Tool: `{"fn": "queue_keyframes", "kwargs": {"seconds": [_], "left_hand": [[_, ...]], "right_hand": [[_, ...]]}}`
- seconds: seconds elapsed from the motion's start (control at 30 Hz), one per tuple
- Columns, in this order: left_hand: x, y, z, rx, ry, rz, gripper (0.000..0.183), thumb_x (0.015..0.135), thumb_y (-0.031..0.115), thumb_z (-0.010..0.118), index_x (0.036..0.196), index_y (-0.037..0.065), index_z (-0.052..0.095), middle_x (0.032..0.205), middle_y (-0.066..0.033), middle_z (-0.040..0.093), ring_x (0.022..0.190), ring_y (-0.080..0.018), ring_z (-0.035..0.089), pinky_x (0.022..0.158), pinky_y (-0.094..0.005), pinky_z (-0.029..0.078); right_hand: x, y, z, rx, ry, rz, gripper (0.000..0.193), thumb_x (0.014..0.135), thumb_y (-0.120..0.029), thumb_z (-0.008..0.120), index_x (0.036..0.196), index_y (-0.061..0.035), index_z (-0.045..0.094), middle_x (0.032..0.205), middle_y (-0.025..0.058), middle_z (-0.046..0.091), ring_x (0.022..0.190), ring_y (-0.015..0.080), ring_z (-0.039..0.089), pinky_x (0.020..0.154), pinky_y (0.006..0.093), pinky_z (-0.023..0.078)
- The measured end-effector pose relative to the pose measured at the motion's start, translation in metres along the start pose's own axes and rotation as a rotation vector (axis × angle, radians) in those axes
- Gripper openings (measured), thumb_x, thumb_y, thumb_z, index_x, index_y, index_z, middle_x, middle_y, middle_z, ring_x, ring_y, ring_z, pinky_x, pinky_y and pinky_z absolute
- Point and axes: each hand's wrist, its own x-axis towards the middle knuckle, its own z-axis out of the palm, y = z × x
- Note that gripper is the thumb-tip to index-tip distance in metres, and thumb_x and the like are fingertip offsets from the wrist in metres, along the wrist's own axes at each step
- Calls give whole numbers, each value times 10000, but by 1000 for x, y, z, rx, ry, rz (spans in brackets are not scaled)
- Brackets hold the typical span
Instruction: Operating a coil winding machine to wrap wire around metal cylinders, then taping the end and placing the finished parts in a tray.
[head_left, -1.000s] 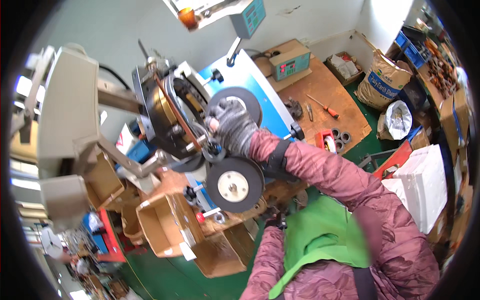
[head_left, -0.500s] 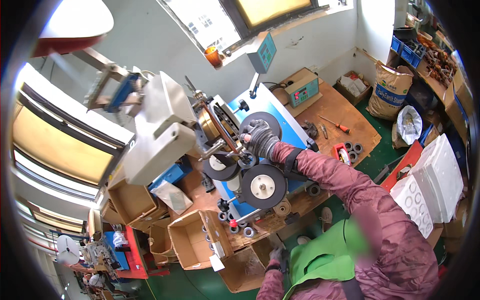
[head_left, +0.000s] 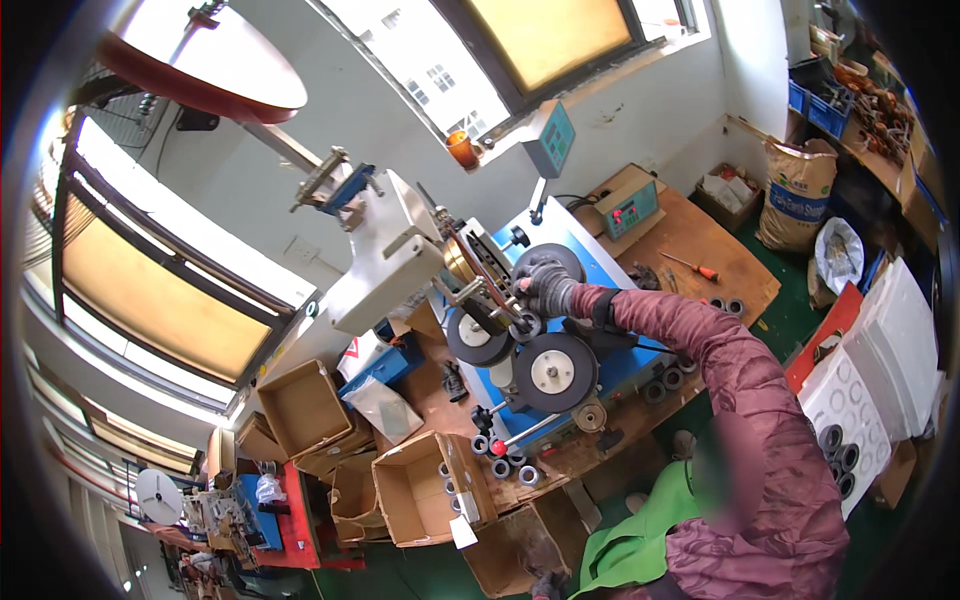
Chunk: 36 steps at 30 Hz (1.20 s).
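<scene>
My right hand (head_left: 548, 289), in a grey glove with bare fingertips, is at the winding machine (head_left: 470, 270). Its fingers are curled in beside the upper black roller (head_left: 552, 262); what they hold, if anything, is hidden. Just below the fingers a dark ring core (head_left: 527, 325) sits between the rollers. Two more black rollers with white hubs, the front roller (head_left: 556, 372) and the left roller (head_left: 478, 335), stand close by. My left hand (head_left: 545, 584), also gloved, is low at the bottom edge beside an open cardboard box (head_left: 500, 560); its fingers are too unclear to read.
A control box (head_left: 630, 208) and a screwdriver (head_left: 705, 272) lie on the wooden bench (head_left: 730, 250). Ring cores (head_left: 528, 476) rest along the front edge, near a cardboard box (head_left: 420, 500). At right, several dark rings (head_left: 845, 460) lie on white foam sheets (head_left: 880, 350). A sack (head_left: 795, 195) stands behind.
The whole view has shifted, with the machine and bench now further right and lower. My right hand stays at the rollers. My left hand shows nearer the bottom edge; dark rings on the foam have become visible.
</scene>
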Motion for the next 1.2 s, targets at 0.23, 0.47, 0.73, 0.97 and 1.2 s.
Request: {"fn": "queue_keyframes", "kwargs": {"seconds": [0.23, 0.47, 0.73, 0.97, 1.2], "left_hand": [[13, 17, 83, 62, 43, 136, 287, 854, 328, 519, 1029, 101, 545, 934, -81, 553, 814, -232, 520, 707, -379, 438], [81, 15, 108, -546, 85, -3, 486, 853, 392, 455, 1222, 79, 408, 1152, -187, 529, 959, -385, 556, 796, -469, 469], [78, 93, 181, -449, 77, 113, 403, 859, 269, 528, 1172, 98, 339, 1082, -254, 524, 873, -420, 575, 748, -501, 497], [54, 88, 191, -387, 198, 105, 347, 844, 244, 539, 1101, 67, 388, 958, -229, 566, 757, -402, 604, 642, -493, 529], [48, 58, 173, -503, 256, -79, 200, 816, 244, 569, 890, 59, 549, 864, -142, 604, 679, -284, 618, 534, -412, 523]], "right_hand": [[-29, 10, -58, -83, 2, 36, 233, 654, -336, 623, 820, -172, 631, 950, 65, 587, 933, 295, 523, 782, 429, 384], [-20, -13, -60, -143, 20, -43, 266, 693, -335, 577, 888, -164, 635, 1014, 80, 587, 975, 286, 518, 814, 421, 381], [-27, 7, -62, -48, -86, 14, 274, 638, -260, 615, 886, -145, 637, 1033, 84, 573, 992, 274, 507, 846, 400, 375], [-26, 11, -47, -35, 225, -109, 144, 637, -227, 620, 758, -152, 602, 802, 64, 580, 810, 273, 527, 716, 409, 399], [-27, 0, -67, -30, -42, -10, 227, 664, -236, 588, 859, -129, 633, 992, 85, 581, 991, 278, 504, 843, 402, 379]]}}
